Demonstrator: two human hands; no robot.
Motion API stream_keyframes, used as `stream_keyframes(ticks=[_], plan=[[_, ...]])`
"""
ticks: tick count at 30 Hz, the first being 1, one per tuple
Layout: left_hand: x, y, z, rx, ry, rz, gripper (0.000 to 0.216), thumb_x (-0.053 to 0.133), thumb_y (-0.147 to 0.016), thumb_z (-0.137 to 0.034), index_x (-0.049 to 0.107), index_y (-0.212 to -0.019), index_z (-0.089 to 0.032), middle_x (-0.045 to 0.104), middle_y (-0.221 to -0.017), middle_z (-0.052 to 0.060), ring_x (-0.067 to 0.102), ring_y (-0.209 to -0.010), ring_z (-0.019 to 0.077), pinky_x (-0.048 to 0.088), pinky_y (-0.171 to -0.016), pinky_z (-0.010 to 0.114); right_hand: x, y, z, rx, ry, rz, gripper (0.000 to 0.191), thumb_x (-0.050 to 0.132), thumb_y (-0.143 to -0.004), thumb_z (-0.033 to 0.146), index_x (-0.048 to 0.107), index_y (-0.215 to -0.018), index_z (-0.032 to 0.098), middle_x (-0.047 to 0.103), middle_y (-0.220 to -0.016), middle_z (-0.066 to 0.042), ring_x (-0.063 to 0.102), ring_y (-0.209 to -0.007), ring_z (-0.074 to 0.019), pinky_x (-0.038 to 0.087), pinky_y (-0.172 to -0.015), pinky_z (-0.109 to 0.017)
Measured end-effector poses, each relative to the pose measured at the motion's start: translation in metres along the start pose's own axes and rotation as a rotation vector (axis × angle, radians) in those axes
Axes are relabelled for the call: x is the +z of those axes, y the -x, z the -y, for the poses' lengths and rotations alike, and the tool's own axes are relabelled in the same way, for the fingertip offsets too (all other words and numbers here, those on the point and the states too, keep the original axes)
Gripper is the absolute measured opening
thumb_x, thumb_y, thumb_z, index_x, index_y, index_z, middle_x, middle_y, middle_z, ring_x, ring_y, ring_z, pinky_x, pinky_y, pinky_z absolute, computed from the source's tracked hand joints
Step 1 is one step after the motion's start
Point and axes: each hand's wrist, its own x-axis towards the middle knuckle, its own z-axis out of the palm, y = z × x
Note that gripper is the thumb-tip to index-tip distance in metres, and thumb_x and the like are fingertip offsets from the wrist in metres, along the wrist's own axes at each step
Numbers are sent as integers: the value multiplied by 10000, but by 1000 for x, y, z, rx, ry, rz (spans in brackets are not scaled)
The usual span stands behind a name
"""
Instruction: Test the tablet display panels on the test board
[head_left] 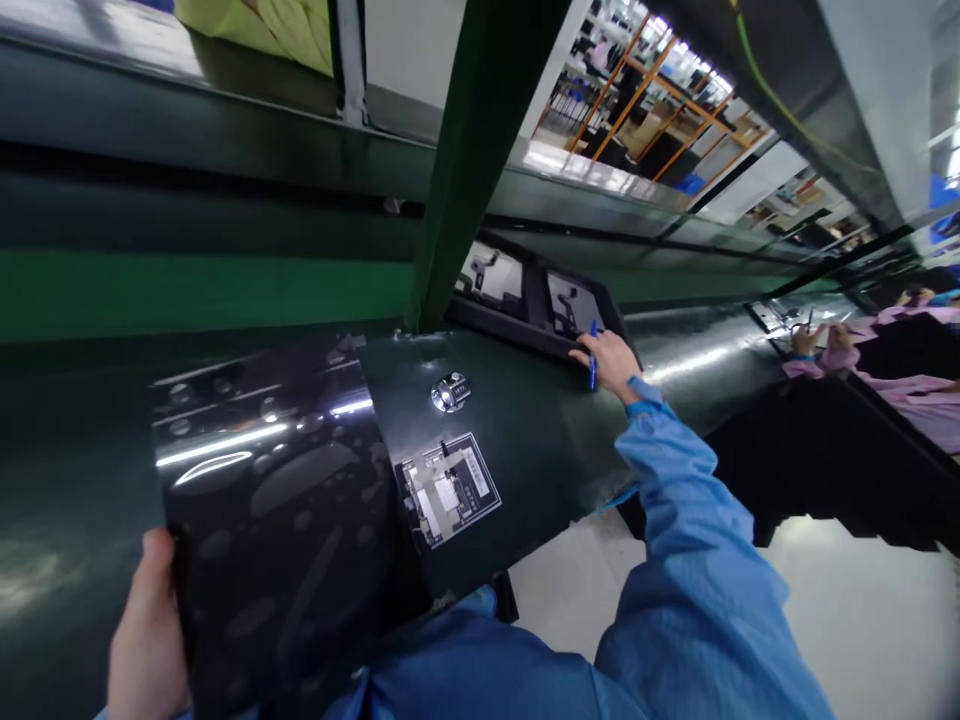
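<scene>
My left hand point(146, 640) grips the left edge of a glossy black panel point(277, 510) that lies on the dark green bench at the lower left. My right hand point(611, 362), in a blue sleeve, reaches out to the near edge of a black tray point(536, 300) holding two framed parts. Its fingers are closed on a blue pen point(593, 362). Between my hands a small board with a white label point(448, 490) lies on the bench, with a small shiny metal part point(450, 391) just beyond it.
A green upright post point(469, 170) stands behind the tray. The dark conveyor bench point(697, 355) runs off to the right, where another person in pink sleeves point(870, 345) works. Pale floor lies at the lower right.
</scene>
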Motion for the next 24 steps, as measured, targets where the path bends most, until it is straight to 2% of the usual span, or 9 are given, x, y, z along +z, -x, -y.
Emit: stream_keyframes(ticks=[3, 6, 10, 13, 16, 17, 19, 21, 24], plan=[[10, 7, 0, -136, 209, -156, 538, 655, -713, -720, 729, -1179, -462, 779, -999, -78, 602, -1269, 346, 573, -1019, 475, 12, 82, 18, 120, 43, -81, 446, 541, -947, 579, 668, -813, 173, 654, -804, -121, 562, -805, -226, 446, -782, -365], [29, 16, -9, -214, 400, -279, 640, 630, -792, -676, 640, -1349, -360, 789, -1004, -26, 624, -1247, 312, 550, -1039, 441, 23, 153, 44, 271, 85, -194, 478, 499, -943, 619, 649, -827, 180, 647, -805, -116, 565, -801, -248, 451, -760, -374], [49, 29, -21, -157, 550, -358, 595, 563, -938, -492, 486, -1486, -273, 791, -1019, -2, 681, -1157, 264, 547, -1025, 416, 25, 208, 78, 406, 105, -313, 474, 548, -910, 635, 652, -833, 180, 643, -791, -95, 580, -804, -247, 455, -753, -362], [51, 33, -20, -109, 578, -295, 559, 584, -947, -469, 545, -1430, -191, 789, -1026, 42, 715, -1080, 265, 574, -980, 400, 14, 217, 114, 441, 71, -370, 426, 586, -908, 583, 671, -891, 165, 652, -798, -77, 596, -784, -234, 465, -750, -360], [46, 33, -15, -61, 593, -228, 550, 633, -916, -486, 611, -1352, -152, 783, -1055, 64, 720, -1063, 273, 589, -955, 387, 0, 209, 171, 435, -109, -521, 301, 492, -1000, 393, 682, -1034, 163, 696, -948, -81, 649, -847, -208, 495, -824, -364], [44, 33, -13, -25, 600, -227, 549, 647, -907, -487, 617, -1343, -155, 780, -1073, 59, 714, -1081, 271, 581, -972, 388, -3, 204, 193, 398, -208, -563, 281, 454, -1020, 333, 689, -999, 180, 707, -943, -63, 660, -820, -185, 505, -826, -351], [40, 32, -10, 42, 605, -263, 521, 665, -902, -480, 633, -1321, -173, 781, -1074, 30, 698, -1119, 254, 547, -1028, 387, -3, 193, 231, 160, -460, -400, 243, 460, -1016, 257, 698, -981, 217, 715, -847, -14, 672, -706, -148, 535, -722, -300], [34, 32, -8, 77, 586, -319, 461, 653, -917, -471, 662, -1275, -181, 788, -1032, -4, 675, -1164, 226, 505, -1079, 372, 7, 179, 254, -8, -537, -233, 223, 495, -997, 203, 713, -1017, 248, 738, -901, -11, 700, -793, -155, 555, -741, -293], [26, 30, -8, 74, 541, -404, 345, 607, -952, -438, 716, -1159, -185, 792, -973, -51, 620, -1246, 173, 452, -1122, 310, 31, 161, 253, -60, -444, -246, 160, 560, -970, 203, 710, -1012, 238, 731, -877, -17, 659, -767, -158, 554, -720, -293]])
